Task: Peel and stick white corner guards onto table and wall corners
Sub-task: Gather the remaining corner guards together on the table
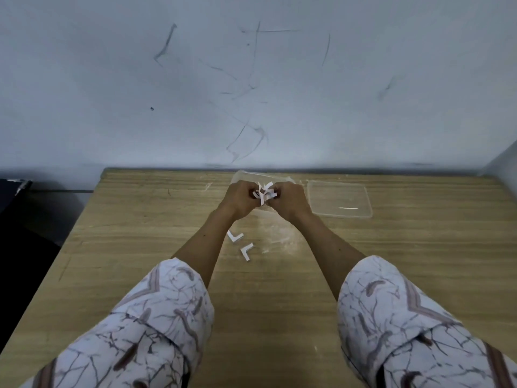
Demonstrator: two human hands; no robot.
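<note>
Two L-shaped white corner guards [241, 245] lie flat on the wood-grain desk [112, 247], nearer me than my hands and closer to the left forearm. My left hand [240, 199] and right hand [289, 200] are curled together, pinching a cluster of thin white strips [264, 193] between them. Right of those sits a clear plastic lid [340, 198], glossy and rectangular.

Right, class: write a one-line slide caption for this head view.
Both hands, left and right, grip a bunch of white corner guards above a wooden table.
</note>
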